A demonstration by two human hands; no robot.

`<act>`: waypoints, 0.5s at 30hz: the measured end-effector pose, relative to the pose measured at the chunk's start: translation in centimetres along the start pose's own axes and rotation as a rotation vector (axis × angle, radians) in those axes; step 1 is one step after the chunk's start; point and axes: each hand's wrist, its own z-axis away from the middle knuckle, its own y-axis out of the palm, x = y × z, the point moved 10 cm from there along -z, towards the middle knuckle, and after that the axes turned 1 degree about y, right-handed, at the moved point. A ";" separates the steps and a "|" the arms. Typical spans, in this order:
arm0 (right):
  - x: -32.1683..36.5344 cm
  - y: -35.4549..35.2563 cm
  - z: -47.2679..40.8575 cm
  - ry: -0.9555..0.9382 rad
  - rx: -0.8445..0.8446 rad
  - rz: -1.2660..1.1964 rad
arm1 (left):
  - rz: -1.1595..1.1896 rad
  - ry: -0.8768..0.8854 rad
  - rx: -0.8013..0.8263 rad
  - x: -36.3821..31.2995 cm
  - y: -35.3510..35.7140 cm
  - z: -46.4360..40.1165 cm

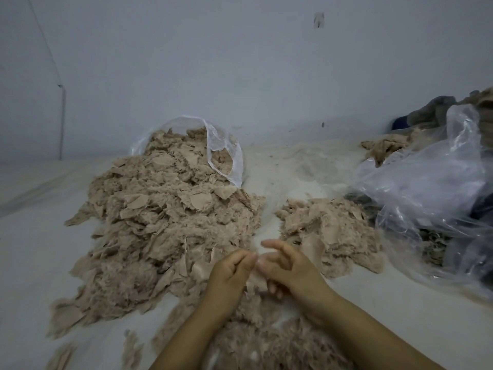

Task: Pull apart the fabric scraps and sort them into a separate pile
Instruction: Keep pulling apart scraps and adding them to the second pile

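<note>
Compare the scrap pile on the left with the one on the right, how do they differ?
The left pile is far bigger than the right pile. The left pile spills from a clear bag; the right pile lies loose beside a crumpled plastic sheet. Both are beige, fuzzy scraps on the white surface.

Two bare forearms enter from the bottom edge, with no sleeve, watch, bracelet or glove showing on either. The left hand (231,273) and right hand (286,265) are bare too, ringless, with short, unpainted fingernails. Nothing else of the person shows.
</note>
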 end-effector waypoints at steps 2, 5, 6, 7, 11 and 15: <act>0.3 0.1 0.0 -0.041 -0.023 0.051 | -0.005 0.017 0.041 -0.1 0.7 0.1; 1.4 -2.9 0.0 -0.125 -0.259 0.076 | -0.038 0.054 0.017 -0.2 0.1 0.0; 1.7 -4.2 0.0 -0.141 -0.343 0.037 | -0.074 0.064 0.011 -0.2 -0.1 0.0; 2.1 -5.5 0.2 -0.154 -0.417 -0.018 | -0.123 0.076 0.017 -0.3 -0.2 0.0; 3.4 -8.8 0.6 -0.223 -0.610 0.157 | -0.407 0.097 0.283 0.1 0.8 0.3; 3.2 -5.6 0.5 -0.227 -0.424 0.370 | -0.732 0.072 0.402 2.1 0.7 0.7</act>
